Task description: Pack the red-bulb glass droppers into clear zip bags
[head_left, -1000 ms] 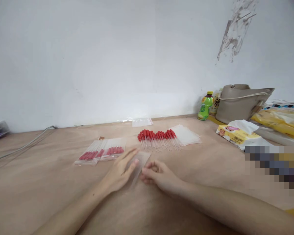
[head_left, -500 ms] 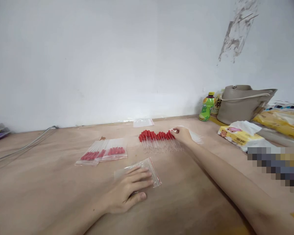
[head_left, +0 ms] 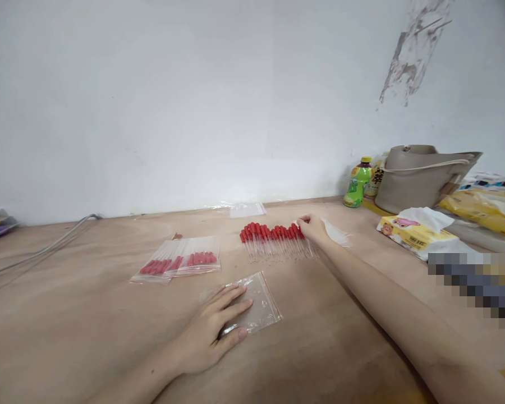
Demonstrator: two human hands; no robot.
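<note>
A: Entry one, hazards?

B: Row of slim, clear plastic sticks with red bulb-like ends (head_left: pixel 273 232), just left of the fingers of the right hand (head_left: pixel 314 229). Loose, close-packed; a sideways nudge from those fingers could roll several across the brown wooden desk (head_left: pixel 340 336). Also: flat, clear plastic bag with a red-striped edge (head_left: pixel 263 306), partly beneath the fingers of the left hand (head_left: pixel 212 328). Thin, slick-looking; might slide if that hand lifted carelessly.

A: Entry two, fingers?

B: Left: spread, clenched on nothing, resting over the bag. Right: bent together at the row's end; whether they grasp a stick, I cannot tell.

A: Entry three, appearance?

B: Sticks: red ends in a ragged line, far side; translucent stems pointing my way, hard to count. Bag: transparent, lightly creased, glinting, stripe lying right of the left fingertips. No red ends visible inside.
</note>
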